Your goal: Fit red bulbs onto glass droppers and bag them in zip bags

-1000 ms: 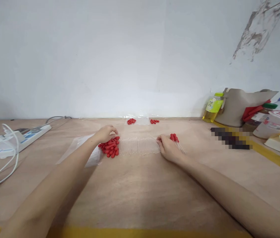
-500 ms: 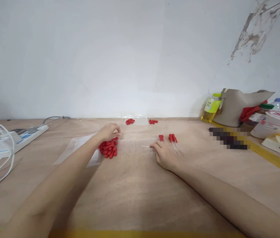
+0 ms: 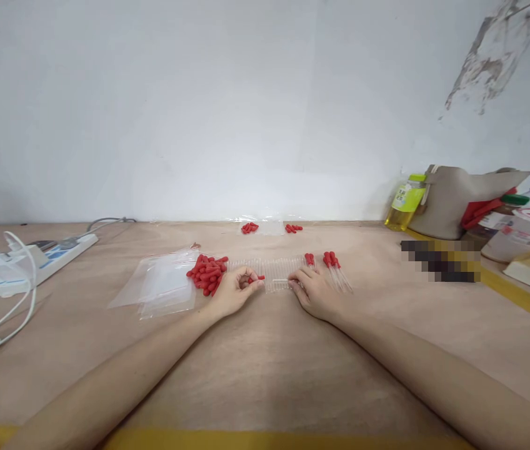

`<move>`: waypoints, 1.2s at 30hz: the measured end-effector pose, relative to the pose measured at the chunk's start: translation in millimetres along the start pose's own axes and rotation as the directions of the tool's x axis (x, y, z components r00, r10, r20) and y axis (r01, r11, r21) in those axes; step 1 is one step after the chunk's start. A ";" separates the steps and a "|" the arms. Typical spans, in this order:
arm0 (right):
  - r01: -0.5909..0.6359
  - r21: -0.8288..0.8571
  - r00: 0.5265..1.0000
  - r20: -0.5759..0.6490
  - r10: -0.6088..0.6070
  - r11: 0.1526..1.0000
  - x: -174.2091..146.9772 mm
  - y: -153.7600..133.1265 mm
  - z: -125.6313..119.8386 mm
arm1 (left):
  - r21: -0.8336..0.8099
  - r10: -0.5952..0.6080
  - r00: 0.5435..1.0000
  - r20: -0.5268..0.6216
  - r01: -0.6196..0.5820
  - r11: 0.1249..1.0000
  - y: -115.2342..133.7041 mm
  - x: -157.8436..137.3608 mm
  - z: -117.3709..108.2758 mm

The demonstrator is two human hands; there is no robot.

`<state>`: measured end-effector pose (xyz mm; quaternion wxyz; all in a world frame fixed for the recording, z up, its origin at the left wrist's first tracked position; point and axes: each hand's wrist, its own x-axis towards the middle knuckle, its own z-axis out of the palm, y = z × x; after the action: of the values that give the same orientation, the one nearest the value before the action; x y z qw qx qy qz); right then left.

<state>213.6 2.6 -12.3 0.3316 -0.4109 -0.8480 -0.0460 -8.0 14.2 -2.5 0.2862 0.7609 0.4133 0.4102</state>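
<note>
My left grip (image 3: 241, 289) has come over from the red pile (image 3: 206, 274), pinching one red bulb (image 3: 260, 277); my right grip (image 3: 303, 289) holds a clear tube (image 3: 280, 280) between the surface's (image 3: 265, 362) back and front edges. So both pieces are in hand, near but apart.

The heaped bulbs (image 3: 207, 275) are uniformly red; the row of tubes (image 3: 285, 270) is clear. The flat pouches (image 3: 169, 287) show translucent white. The tabletop (image 3: 255, 369) is light brown, faintly mottled, its front tape (image 3: 255, 440) yellow. The power strip (image 3: 72, 257) is white with blue markings (image 3: 55, 255). The bottle (image 3: 404, 201) has a lime-green cap (image 3: 417, 178) and yellow liquid (image 3: 396, 220).
</note>
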 end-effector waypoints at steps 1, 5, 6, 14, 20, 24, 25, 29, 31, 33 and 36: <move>0.000 0.002 1.000 -0.008 0.000 1.000 0.2 -1.1 -1.0 | 0.035 0.017 1.000 -0.017 -0.017 0.999 -0.5 -1.8 1.3; 0.012 0.024 0.999 -0.053 -0.011 1.000 1.5 -6.7 -5.6 | 0.207 0.131 0.990 -0.057 -0.117 0.971 2.9 -5.5 1.1; 0.020 0.033 0.998 -0.062 -0.018 0.999 1.8 -8.0 -6.4 | 0.253 0.152 0.987 -0.058 -0.133 0.958 3.9 -5.9 0.7; 0.053 0.056 0.997 -0.064 -0.049 0.997 0.5 -11.0 -3.5 | 0.332 0.159 0.987 -0.028 -0.141 0.933 6.6 -7.7 1.9; 0.075 0.035 0.996 -0.060 -0.073 0.997 -1.0 -11.3 -2.3 | 0.201 0.112 0.993 0.046 -0.119 0.972 9.0 -7.8 2.6; 0.093 0.035 0.995 -0.036 -0.092 0.995 -1.3 -10.3 -1.9 | 0.197 0.109 0.989 0.096 -0.126 0.972 11.9 -9.5 3.0; 0.091 0.037 0.996 -0.027 -0.090 0.995 -1.2 -9.8 -2.1 | 0.207 0.110 0.989 0.100 -0.129 0.970 12.5 -10.0 3.2; 0.098 0.054 0.995 0.017 -0.099 0.994 0.0 -5.3 -3.0 | 0.248 0.120 0.985 0.121 -0.147 0.958 14.1 -11.8 3.7; 0.115 0.053 0.992 0.040 -0.117 0.992 0.8 -2.1 -2.9 | 0.251 0.138 0.979 0.153 -0.174 0.952 14.8 -12.4 3.7; 0.135 0.036 0.990 0.045 -0.137 0.990 1.5 0.7 -2.1 | 0.257 0.155 0.971 0.181 -0.199 0.946 15.7 -12.8 3.8; 0.166 -0.019 0.986 0.028 -0.165 0.986 1.9 1.5 -0.8 | 0.289 0.156 0.969 0.192 -0.208 0.934 16.6 -13.2 4.2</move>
<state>214.3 4.6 -10.8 0.3110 -0.3430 -0.8830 -0.0769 -2.1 -5.9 3.2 0.1584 0.8627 0.3744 0.3009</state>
